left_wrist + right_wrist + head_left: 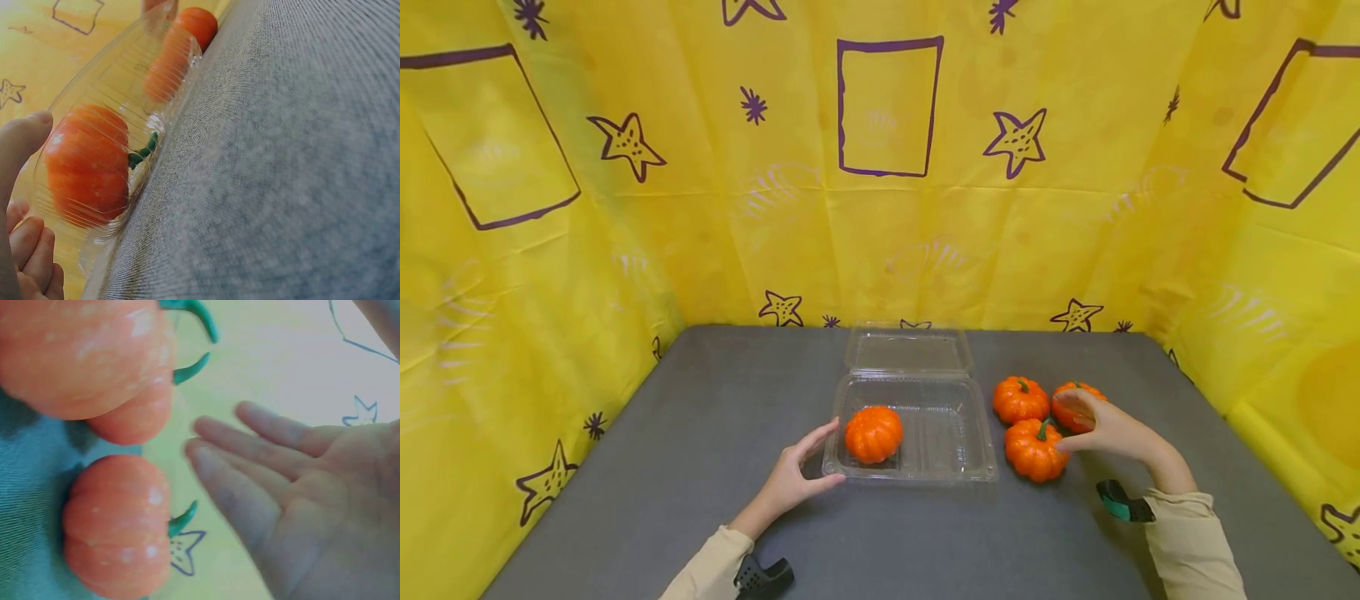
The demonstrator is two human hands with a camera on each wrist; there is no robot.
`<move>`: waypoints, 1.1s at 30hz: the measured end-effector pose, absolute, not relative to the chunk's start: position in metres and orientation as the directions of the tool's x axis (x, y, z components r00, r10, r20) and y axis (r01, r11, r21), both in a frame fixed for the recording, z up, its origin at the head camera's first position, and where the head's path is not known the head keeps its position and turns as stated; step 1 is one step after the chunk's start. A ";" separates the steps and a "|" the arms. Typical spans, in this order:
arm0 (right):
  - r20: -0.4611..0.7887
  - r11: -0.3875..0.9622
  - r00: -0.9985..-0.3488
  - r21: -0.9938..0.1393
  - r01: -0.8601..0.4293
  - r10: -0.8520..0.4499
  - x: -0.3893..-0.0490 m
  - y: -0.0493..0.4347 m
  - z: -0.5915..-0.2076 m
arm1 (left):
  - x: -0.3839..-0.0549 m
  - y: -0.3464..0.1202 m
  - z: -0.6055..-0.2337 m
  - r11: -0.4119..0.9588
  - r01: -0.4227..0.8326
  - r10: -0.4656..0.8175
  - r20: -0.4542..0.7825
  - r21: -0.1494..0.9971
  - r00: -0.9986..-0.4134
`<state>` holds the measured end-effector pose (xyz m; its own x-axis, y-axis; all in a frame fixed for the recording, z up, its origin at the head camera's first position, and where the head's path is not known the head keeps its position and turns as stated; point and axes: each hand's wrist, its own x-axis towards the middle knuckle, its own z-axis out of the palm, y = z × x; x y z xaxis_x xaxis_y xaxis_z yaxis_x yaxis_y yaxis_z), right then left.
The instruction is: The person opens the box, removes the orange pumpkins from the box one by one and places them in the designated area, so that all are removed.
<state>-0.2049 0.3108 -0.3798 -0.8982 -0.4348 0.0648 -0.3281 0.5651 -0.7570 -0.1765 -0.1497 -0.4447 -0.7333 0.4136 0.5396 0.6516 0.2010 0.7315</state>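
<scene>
A clear plastic hinged container (pixel 951 477) lies on the grey table with its lid (pixel 910 350) folded back. In its left part sits one small orange pumpkin (pixel 874 434), its green stem showing in the left wrist view. My left hand (pixel 790 477) is at the container's left front corner, thumb and fingers spread along the edge. Right of the container are three more pumpkins: a back left one (pixel 1020 400), a front one (pixel 1035 451) and a back right one (pixel 1078 387). My right hand (pixel 1108 429) hovers over the right-hand pair, fingers apart, holding nothing.
Yellow cloth walls (pixel 880 250) with purple drawings surround the grey table (pixel 737 392) at the back and sides. Dark straps with small devices (pixel 1123 502) sit at both wrists.
</scene>
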 end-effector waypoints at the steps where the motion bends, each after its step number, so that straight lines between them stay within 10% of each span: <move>1: 0.095 0.561 -0.900 -0.753 -0.345 -0.426 -0.204 0.310 -0.378 | -0.176 -0.150 -0.445 0.200 0.651 0.414 0.539 0.733 -0.734; 15: 0.541 0.362 -0.762 -0.672 -0.646 -0.356 -0.201 0.286 -0.362 | -0.176 -0.149 -0.444 0.198 0.640 0.413 0.529 0.742 -0.741; 33: 0.605 0.200 -0.643 -0.637 -0.745 -0.469 -0.201 0.240 -0.373 | -0.177 -0.148 -0.444 0.179 0.662 0.413 0.555 0.728 -0.722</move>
